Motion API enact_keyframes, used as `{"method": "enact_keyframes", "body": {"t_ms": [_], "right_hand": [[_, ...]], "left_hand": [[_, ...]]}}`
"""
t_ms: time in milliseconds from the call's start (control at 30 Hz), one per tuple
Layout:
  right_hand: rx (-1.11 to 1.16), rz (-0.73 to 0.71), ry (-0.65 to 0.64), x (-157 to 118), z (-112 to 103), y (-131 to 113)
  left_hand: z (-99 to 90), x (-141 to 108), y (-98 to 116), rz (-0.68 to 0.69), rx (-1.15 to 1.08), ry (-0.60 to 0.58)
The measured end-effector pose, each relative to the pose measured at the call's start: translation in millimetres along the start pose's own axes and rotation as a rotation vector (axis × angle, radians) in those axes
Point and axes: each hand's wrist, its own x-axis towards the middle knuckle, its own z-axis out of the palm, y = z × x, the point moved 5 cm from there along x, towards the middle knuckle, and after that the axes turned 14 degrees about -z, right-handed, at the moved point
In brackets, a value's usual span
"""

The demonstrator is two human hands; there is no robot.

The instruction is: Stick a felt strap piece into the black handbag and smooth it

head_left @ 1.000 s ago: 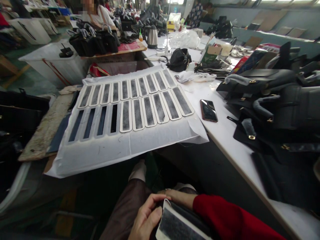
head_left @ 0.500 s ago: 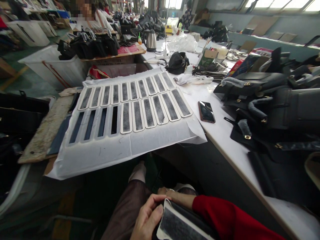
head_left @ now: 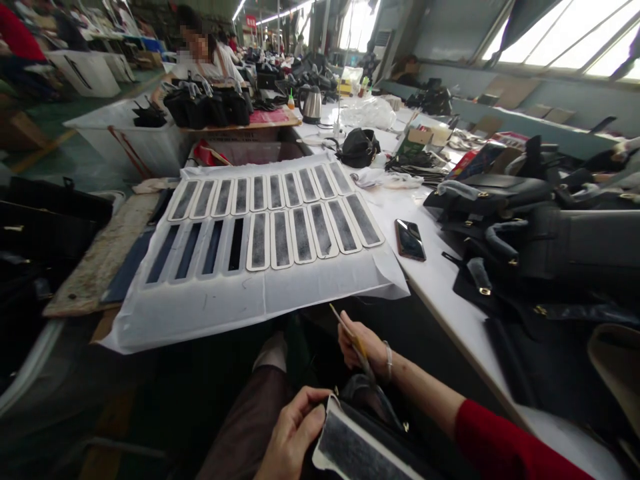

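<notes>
My left hand [head_left: 293, 433], low in the view, has its fingers and thumb closed round the corner of a dark panel with a pale border [head_left: 357, 450]. This panel lies against a black bag [head_left: 373, 427] on my lap. To the right and above, my right hand [head_left: 357, 337] is wrapped round a slim tool with a yellowish part [head_left: 361, 348]; its exact kind is unclear. The tool's thin tip points up and left, apart from the panel. Beyond lies a white sheet [head_left: 235, 310] with rows of similar pale-bordered panels [head_left: 281, 240], and several bare dark slots at front left.
A phone [head_left: 410, 239] lies on the white table [head_left: 440, 293] to the right, near black bags [head_left: 575, 247]. Farther back are a kettle [head_left: 311, 105], a small black bag [head_left: 360, 148] and a white bin [head_left: 120, 137]. A person in white [head_left: 220, 67] is across the table.
My right hand has come out from behind the panel and moved up and right, with the slim tool now visible in it. My left hand keeps its hold. The view has tilted up slightly.
</notes>
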Motion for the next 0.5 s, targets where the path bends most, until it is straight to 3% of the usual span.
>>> {"method": "enact_keyframes", "body": {"t_ms": [167,267,400,500], "right_hand": [[-0.219,-0.006,-0.131,-54.0,1.8,-19.3],[-0.478,-0.013,-0.064,-68.5,-3.9,-33.5],[-0.759,-0.152,0.020,-49.6,-13.3,-73.7],[-1.014,-0.395,-0.083,-23.2,-0.8,-105.0]], "left_hand": [[-0.2,1.1,0.8,0.035,0.005,-0.012],[0.3,1.2,0.6,0.028,-0.004,-0.021],[0.8,0.3,1.0,0.000,0.028,0.007],[0.2,0.2,2.2,0.016,0.020,0.023]]}}
